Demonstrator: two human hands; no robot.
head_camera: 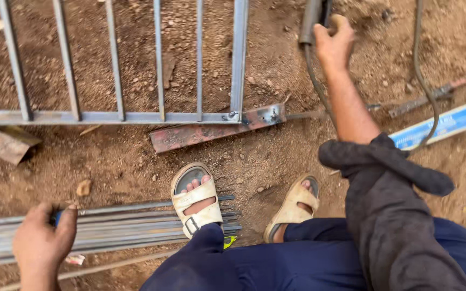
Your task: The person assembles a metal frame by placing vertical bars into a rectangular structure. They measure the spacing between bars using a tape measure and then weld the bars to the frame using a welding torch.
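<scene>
from the head camera, the left hand (43,242) is curled around the near end of a bundle of thin steel rods (125,226) lying on the dirt, under the left sandal (196,200). the right hand (333,43) is closed on a dark tool handle (309,21) with a cable (319,89) trailing beside the metal grille (120,116). the foot pinning the rods could make them jerk or roll; the cable could snag the forearm.
</scene>
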